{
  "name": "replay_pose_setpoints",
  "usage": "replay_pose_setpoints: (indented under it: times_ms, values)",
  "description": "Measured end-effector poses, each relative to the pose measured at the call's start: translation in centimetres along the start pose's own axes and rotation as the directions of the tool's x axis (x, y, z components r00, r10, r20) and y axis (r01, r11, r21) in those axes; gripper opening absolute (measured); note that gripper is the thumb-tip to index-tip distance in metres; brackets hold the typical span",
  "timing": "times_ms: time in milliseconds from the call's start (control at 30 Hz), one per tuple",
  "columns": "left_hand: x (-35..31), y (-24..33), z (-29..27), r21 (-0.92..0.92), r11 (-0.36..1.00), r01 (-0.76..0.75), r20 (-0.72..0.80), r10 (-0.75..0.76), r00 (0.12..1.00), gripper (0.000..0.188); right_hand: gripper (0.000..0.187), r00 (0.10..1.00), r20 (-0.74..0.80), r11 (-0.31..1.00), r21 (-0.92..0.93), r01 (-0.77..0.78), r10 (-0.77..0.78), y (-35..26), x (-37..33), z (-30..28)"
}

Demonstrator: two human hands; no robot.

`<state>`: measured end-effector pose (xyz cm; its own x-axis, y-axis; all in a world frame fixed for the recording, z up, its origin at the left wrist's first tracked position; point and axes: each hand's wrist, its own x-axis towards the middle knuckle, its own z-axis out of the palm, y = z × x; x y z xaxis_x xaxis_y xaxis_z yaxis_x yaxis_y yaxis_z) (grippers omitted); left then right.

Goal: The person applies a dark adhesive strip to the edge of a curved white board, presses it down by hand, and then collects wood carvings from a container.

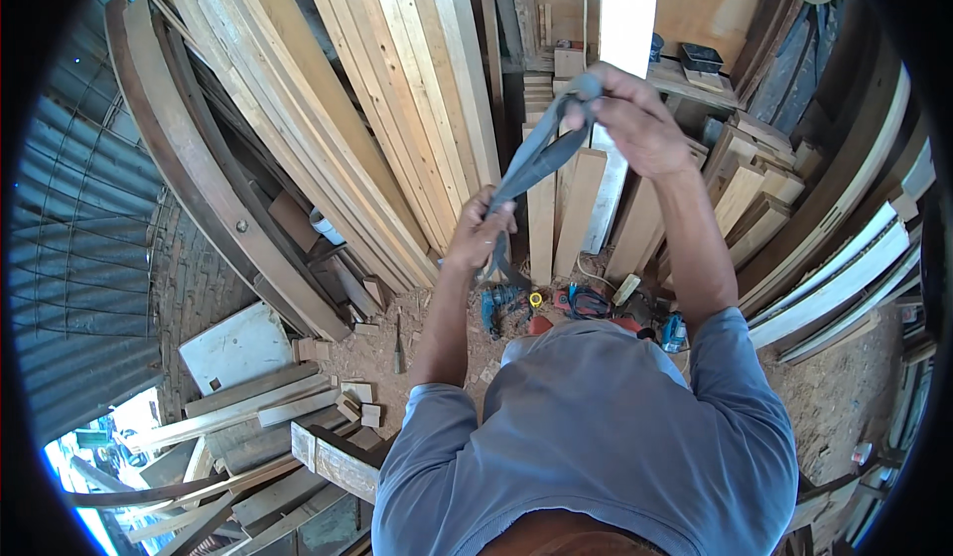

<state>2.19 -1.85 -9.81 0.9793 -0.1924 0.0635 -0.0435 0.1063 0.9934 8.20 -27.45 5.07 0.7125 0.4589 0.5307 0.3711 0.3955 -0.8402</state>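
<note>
Between my two hands stretches a long, soft grey-blue strip [537, 159], like cloth or webbing, folded into a loop; its exact kind is unclear. The upper end of the loop is in my right hand [643, 127], raised with bent fingers pinching it. My left hand [478, 230], lower and to the left, is closed round the strip where its sides come together. A loose tail hangs below my left hand toward the floor. On the ground under it lie a blue power tool [491, 310], a yellow round item [536, 300] like a tape measure, and a red-and-black tool [581, 302].
Long planks [387, 89] lean ahead and to the left, beside a curved wooden beam [223, 169]. Short timber blocks [745, 184] are stacked to the right. Offcuts [258, 407] lie at the lower left. A screwdriver-like tool [398, 347] rests on the dusty floor.
</note>
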Motion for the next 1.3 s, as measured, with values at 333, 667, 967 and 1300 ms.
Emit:
replay_pose_setpoints:
  times_ms: [333, 667, 967, 1300]
  values:
    - [1.8, 8.1, -1.9, -0.64, 0.675, -0.367, -0.16, 0.35, 0.923, 0.013, 0.04, 0.737, -0.315, 0.777, 0.0, -0.63, 0.598, 11.0, -7.6, -2.4]
    - [4.1, 9.7, 3.8, -0.612, 0.692, -0.383, -0.131, 0.389, 0.912, 0.012, 0.064, 0.974, 0.104, 0.957, -0.232, -0.174, 0.203, 9.9, -2.9, 6.9]
    - [2.1, 7.1, 1.0, -0.755, 0.51, -0.411, -0.272, 0.328, 0.905, 0.02, 0.024, 0.833, 0.067, 0.834, -0.111, -0.54, 0.549, 9.0, -5.1, 3.1]
    - [-1.2, -2.2, -3.1, -0.059, 0.998, -0.035, -0.027, 0.034, 0.999, 0.055, 0.03, 0.873, 0.026, 0.781, -0.461, -0.422, 0.487, 4.4, -3.7, 1.4]
